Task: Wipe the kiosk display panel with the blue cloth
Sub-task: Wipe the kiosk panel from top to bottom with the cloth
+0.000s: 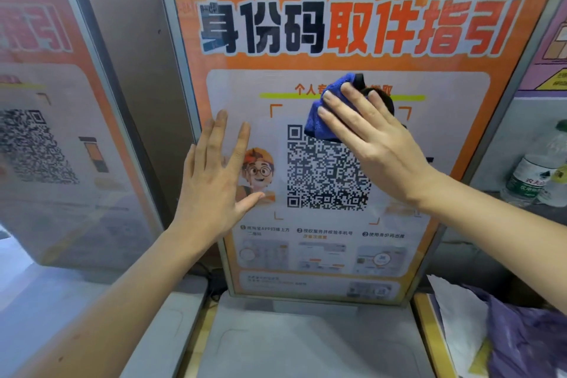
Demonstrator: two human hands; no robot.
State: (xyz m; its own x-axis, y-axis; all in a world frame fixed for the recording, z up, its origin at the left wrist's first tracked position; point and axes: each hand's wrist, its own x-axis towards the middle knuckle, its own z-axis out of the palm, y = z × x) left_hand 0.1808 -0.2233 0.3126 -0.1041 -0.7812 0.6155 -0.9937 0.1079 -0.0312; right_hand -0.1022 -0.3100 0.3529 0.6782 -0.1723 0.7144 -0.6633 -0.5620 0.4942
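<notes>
The kiosk display panel (pixel 337 24) stands upright in front of me, orange with large characters and a QR code in a white field. My right hand (pixel 368 138) presses a crumpled blue cloth (pixel 337 92) flat against the panel, just above the QR code; most of the cloth is hidden under the palm. My left hand (pixel 214 181) lies flat on the panel's left edge with fingers spread, holding nothing.
A second, similar panel (pixel 55 132) stands angled at the left. Plastic water bottles (pixel 534 172) sit on a ledge at the right. A purple bag and white paper (pixel 506 331) lie at lower right. A grey counter (pixel 291 341) runs below the panel.
</notes>
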